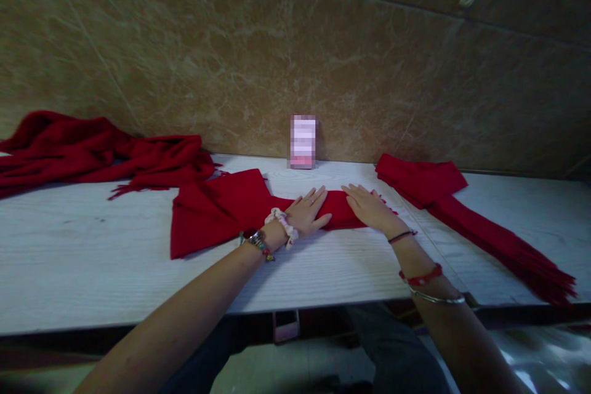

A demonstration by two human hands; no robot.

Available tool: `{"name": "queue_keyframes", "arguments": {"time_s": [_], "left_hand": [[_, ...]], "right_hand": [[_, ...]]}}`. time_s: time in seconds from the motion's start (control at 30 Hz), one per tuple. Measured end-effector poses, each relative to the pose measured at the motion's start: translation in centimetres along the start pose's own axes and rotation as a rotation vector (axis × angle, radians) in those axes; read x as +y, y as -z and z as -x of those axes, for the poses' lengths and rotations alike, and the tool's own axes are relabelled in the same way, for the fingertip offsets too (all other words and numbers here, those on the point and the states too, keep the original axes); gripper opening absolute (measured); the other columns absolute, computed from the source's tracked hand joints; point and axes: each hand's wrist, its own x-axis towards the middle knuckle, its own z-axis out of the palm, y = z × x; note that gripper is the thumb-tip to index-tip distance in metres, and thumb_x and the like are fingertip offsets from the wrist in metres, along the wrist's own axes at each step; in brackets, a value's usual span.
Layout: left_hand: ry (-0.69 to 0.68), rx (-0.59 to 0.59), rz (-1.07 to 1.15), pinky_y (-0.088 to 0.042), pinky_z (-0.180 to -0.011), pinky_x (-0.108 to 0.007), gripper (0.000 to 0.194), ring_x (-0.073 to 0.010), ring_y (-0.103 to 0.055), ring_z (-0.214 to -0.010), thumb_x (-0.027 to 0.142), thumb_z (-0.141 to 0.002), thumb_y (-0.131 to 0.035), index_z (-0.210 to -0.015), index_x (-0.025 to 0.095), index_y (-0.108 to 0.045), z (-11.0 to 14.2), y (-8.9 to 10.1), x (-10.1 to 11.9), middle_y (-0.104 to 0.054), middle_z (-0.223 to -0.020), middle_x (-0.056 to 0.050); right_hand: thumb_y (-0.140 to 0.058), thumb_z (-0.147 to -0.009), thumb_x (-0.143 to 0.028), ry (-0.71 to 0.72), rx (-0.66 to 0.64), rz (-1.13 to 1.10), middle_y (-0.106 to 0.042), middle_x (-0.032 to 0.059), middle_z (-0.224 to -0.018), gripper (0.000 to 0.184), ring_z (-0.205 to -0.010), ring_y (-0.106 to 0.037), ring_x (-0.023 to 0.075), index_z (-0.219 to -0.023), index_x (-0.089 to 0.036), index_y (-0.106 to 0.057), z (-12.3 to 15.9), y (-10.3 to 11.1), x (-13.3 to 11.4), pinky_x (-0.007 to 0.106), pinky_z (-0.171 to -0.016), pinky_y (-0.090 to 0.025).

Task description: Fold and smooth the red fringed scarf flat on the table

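A red scarf [217,212] lies partly folded on the pale wooden table [92,258], right in front of me. My left hand [308,212] rests flat on its narrow folded end, fingers spread, with bracelets and a scrunchie on the wrist. Beside it my right hand [369,206] also lies flat and open on the same folded strip, fingers pointing left and away. Neither hand grips the cloth.
A second red scarf [96,154] lies bunched at the table's far left. A third red scarf [466,221] with a fringe stretches toward the right front edge. A small pink card [303,141] stands against the brown marble wall [295,55].
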Motion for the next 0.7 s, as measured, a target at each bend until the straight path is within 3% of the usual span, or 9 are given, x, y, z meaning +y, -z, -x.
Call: {"name": "queue_keyframes", "arguments": {"time_s": [0.13, 0.2, 0.3, 0.37, 0.47, 0.53, 0.7], "left_hand": [[-0.017, 0.004, -0.007, -0.025, -0.102, -0.046, 0.062, -0.0259, -0.011, -0.133, 0.043, -0.088, -0.028, -0.139, 0.010, -0.015, -0.1, -0.2, -0.3, -0.014, -0.145, -0.015], [-0.017, 0.014, -0.008, -0.025, -0.102, -0.046, 0.062, -0.0257, -0.012, -0.133, 0.044, -0.088, -0.028, -0.138, 0.009, -0.015, 0.0, -0.3, -0.3, -0.013, -0.145, -0.015], [-0.018, 0.037, -0.003, -0.025, -0.102, -0.044, 0.063, -0.0255, -0.014, -0.132, 0.044, -0.088, -0.026, -0.138, 0.007, -0.016, 0.1, -0.4, -0.3, -0.014, -0.145, -0.015], [-0.018, 0.056, -0.002, -0.026, -0.102, -0.044, 0.063, -0.0255, -0.016, -0.132, 0.046, -0.088, -0.026, -0.138, 0.007, -0.017, 0.1, -0.5, -0.3, -0.016, -0.144, -0.016], [-0.002, 0.075, -0.016, -0.027, -0.101, -0.042, 0.064, -0.0246, -0.017, -0.132, 0.046, -0.088, -0.026, -0.137, 0.007, -0.017, 0.2, -0.6, -0.3, -0.018, -0.144, -0.017], [0.019, 0.065, -0.027, -0.027, -0.102, -0.042, 0.064, -0.0241, -0.017, -0.132, 0.047, -0.088, -0.026, -0.137, 0.007, -0.017, 0.3, -0.5, -0.2, -0.018, -0.143, -0.017], [0.086, 0.020, -0.065, -0.024, -0.103, -0.042, 0.065, -0.0247, -0.020, -0.131, 0.049, -0.089, -0.025, -0.137, 0.006, -0.017, 0.6, -0.1, 0.2, -0.020, -0.143, -0.017]], "right_hand": [[-0.029, -0.088, -0.025, -0.111, -0.021, 0.006, -0.044, 0.0109, -0.132, 0.042, -0.120, -0.041, 0.0292, -0.127, -0.024, -0.045, 0.1, -0.1, 2.2, 0.057, -0.091, -0.036], [-0.032, -0.085, -0.022, -0.128, 0.091, 0.025, -0.044, 0.0130, -0.133, 0.042, -0.123, -0.037, 0.0297, -0.124, -0.020, -0.048, -0.1, 0.5, 2.6, 0.056, -0.093, -0.034], [-0.034, -0.083, -0.019, -0.084, 0.368, 0.009, -0.040, 0.0145, -0.135, 0.042, -0.128, -0.028, 0.0279, -0.122, -0.014, -0.050, -0.5, 1.5, 1.8, 0.053, -0.099, -0.027], [-0.032, -0.084, -0.019, 0.006, 0.427, -0.047, -0.041, 0.0131, -0.134, 0.042, -0.128, -0.029, 0.0242, -0.123, -0.016, -0.049, -0.8, 1.7, 0.3, 0.050, -0.101, -0.028], [-0.031, -0.086, -0.021, 0.142, 0.229, -0.057, -0.047, 0.0124, -0.129, 0.041, -0.123, -0.038, 0.0210, -0.124, -0.018, -0.047, -0.9, 1.0, -1.8, 0.045, -0.099, -0.033], [-0.030, -0.087, -0.022, 0.160, 0.092, -0.009, -0.050, 0.0133, -0.127, 0.041, -0.120, -0.042, 0.0218, -0.124, -0.016, -0.048, -0.9, 0.3, -2.6, 0.045, -0.097, -0.034], [-0.029, -0.088, -0.024, 0.110, 0.045, 0.046, -0.050, 0.0123, -0.128, 0.042, -0.119, -0.043, 0.0230, -0.124, -0.015, -0.047, -0.6, -0.1, -1.7, 0.047, -0.097, -0.033]]}}
